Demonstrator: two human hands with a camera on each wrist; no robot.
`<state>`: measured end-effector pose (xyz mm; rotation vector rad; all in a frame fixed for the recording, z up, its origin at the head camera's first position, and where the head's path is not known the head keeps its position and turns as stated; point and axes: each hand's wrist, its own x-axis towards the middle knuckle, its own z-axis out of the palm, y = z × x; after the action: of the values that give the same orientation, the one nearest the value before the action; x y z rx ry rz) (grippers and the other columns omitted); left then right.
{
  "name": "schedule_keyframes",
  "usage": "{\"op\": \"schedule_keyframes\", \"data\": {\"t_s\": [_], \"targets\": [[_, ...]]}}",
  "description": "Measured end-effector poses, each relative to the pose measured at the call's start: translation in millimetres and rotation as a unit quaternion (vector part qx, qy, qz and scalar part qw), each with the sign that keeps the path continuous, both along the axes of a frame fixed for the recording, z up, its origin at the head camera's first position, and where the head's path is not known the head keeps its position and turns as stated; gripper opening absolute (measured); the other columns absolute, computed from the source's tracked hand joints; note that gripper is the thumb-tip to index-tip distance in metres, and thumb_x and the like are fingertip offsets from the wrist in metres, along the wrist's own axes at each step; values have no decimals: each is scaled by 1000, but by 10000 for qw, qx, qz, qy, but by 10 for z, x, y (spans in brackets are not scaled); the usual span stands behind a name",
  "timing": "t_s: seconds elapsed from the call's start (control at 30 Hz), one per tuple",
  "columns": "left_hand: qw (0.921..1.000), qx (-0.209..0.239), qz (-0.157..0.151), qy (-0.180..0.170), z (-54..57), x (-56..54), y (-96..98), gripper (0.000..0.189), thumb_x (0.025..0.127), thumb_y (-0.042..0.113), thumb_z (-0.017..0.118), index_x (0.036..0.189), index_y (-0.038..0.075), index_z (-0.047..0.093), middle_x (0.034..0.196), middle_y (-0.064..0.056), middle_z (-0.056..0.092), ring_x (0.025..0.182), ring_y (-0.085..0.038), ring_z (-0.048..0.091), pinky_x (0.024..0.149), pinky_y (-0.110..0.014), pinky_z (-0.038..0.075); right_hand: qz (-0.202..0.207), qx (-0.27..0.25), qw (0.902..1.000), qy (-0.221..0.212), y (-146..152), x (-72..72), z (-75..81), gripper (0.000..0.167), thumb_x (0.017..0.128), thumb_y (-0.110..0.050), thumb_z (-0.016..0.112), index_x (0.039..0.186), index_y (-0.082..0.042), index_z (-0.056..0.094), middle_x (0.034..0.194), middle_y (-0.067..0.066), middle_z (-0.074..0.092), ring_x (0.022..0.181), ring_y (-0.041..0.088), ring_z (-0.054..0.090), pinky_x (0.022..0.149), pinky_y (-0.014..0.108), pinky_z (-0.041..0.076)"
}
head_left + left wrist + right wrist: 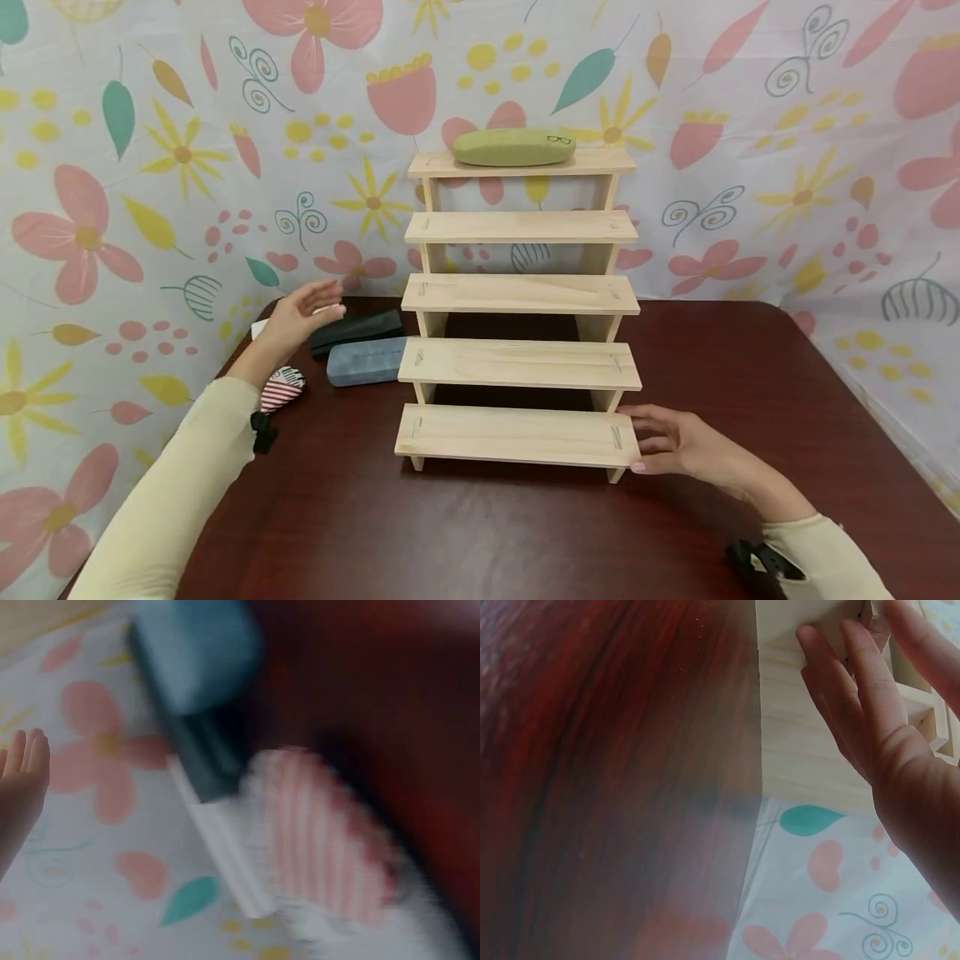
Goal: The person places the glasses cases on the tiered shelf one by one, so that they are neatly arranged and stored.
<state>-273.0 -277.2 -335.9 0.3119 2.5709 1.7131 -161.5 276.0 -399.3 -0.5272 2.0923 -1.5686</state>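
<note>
A stepped wooden display stand (517, 362) stands on the dark table, with a green glasses case (513, 147) on its top step. My right hand (690, 450) holds the right end of the bottom step, thumb at its front corner and fingers against the side; the right wrist view shows the fingers (877, 682) at the pale wood. My left hand (300, 317) is raised with nothing in it, left of the stand. Close by it are a blue glasses case (366, 362), a black case (356, 331) and a red-and-white striped item (283, 388).
A white item (225, 847) lies beside the black case, blurred in the left wrist view. The flower-patterned cloth (300, 167) hangs behind and along both sides of the table (480, 533). The stand's middle steps are bare wood.
</note>
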Motion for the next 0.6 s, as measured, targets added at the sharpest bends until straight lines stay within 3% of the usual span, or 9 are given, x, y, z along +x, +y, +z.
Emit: {"op": "schedule_keyframes", "data": {"t_s": [0.27, 0.47, 0.6], "targets": [[9984, -324, -214, -415, -426, 76, -212, 68, 97, 24, 60, 152, 2, 24, 151, -22, 31, 139, -36, 29, 109, -49, 31, -47, 70, 10000, -41, 7, -3, 10, 74, 83, -6, 75, 144, 6, 34, 138, 35, 40, 108, 26, 61, 79, 37, 55], [9957, -593, -392, -597, -608, 82, -272, 66, 97, 17, 60, 148, -6, 26, 150, -27, 29, 139, -42, 26, 108, -53, 31, -32, 65, 10000, -45, 6, 1, 15, 74, 83, -6, 74, 143, 7, 33, 137, 36, 40, 108, 25, 62, 79, 37, 55], [9922, -785, -339, -908, -675, 99, -275, 70, 94, 20, 64, 149, -3, 27, 151, -28, 27, 139, -43, 25, 108, -57, 28, -19, 69, 10000, -24, -3, -1, 17, 74, 83, -6, 74, 143, 7, 33, 137, 35, 40, 107, 22, 62, 79, 37, 55]]}}
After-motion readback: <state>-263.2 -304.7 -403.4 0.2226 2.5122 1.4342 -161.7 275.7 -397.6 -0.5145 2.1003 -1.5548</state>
